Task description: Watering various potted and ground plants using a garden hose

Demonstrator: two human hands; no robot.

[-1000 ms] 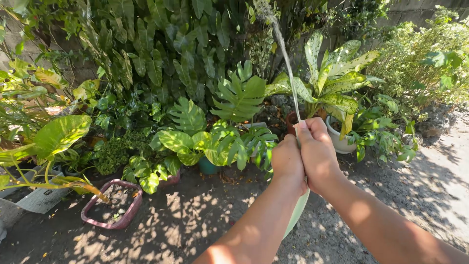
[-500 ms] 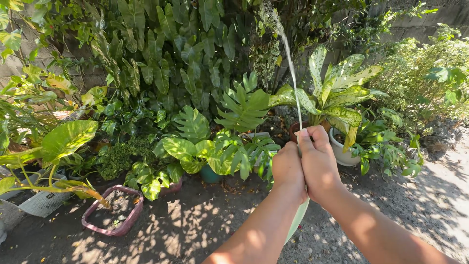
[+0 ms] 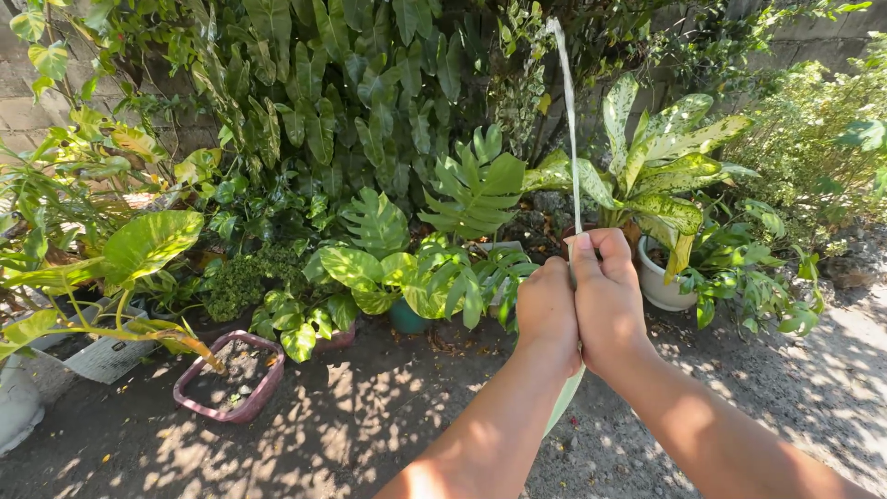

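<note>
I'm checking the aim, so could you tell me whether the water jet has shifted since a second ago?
Yes. The water jet has swung right, its top nearer the variegated plant; the camera moved too.

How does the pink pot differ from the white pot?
The pink pot is low and rectangular; the white pot is round and taller. The pink pot shows mostly bare soil; the white pot carries a big plant with speckled leaves. The pink pot lies at the far left, away from the hands; the white pot stands just beyond the right hand. Both sit on dirt ground in dappled sun.
</note>
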